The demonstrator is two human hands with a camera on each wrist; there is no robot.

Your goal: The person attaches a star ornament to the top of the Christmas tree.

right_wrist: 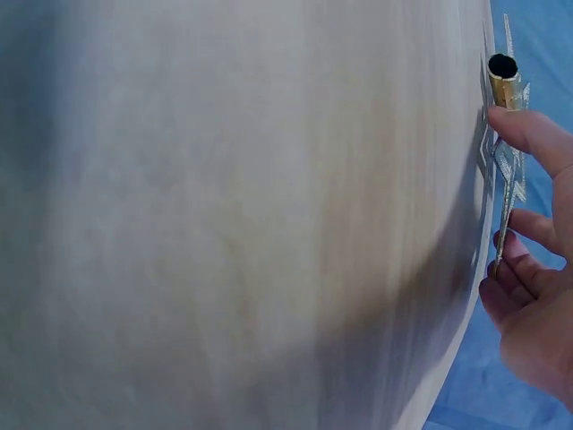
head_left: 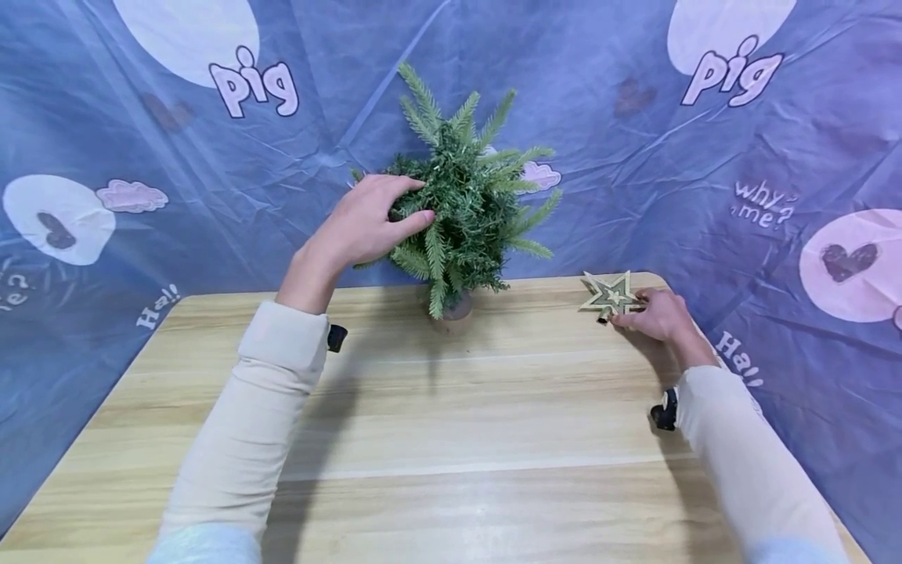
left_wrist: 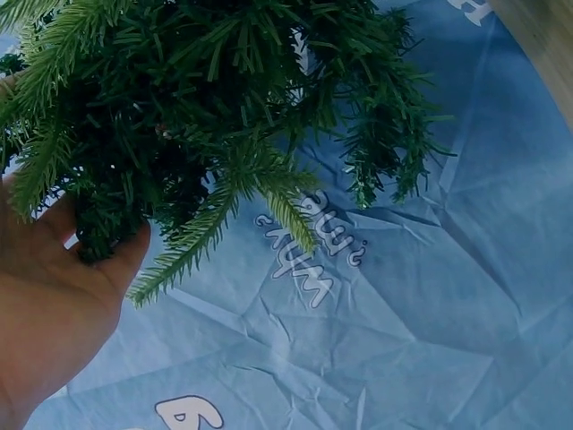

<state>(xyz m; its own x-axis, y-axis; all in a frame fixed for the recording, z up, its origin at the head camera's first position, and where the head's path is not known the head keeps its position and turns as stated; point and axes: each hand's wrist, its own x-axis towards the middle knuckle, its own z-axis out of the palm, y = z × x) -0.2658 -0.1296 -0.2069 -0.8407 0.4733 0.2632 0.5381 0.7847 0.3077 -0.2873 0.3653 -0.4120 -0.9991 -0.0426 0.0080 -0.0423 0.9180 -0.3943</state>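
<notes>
A small artificial Christmas tree (head_left: 468, 204) stands upright toward the back of the table, dark green with lighter sprigs sticking out. On its left side my left hand (head_left: 366, 221) holds the foliage, thumb and fingers around a branch (left_wrist: 112, 193) in the left wrist view. Some of those fingertips are hidden among the needles. At the table's back right, my right hand (head_left: 662, 315) pinches a gold glittery star tree topper (head_left: 611, 296) by its edge. The topper's hollow gold socket (right_wrist: 504, 85) shows in the right wrist view, close to the thumb.
The tree's round brownish base (head_left: 452, 312) rests on the light wood table (head_left: 451, 439). Behind and on both sides hangs a blue printed cloth (head_left: 599, 141), near the table's back edge. A dark wrist camera (head_left: 664, 410) is strapped at the right cuff.
</notes>
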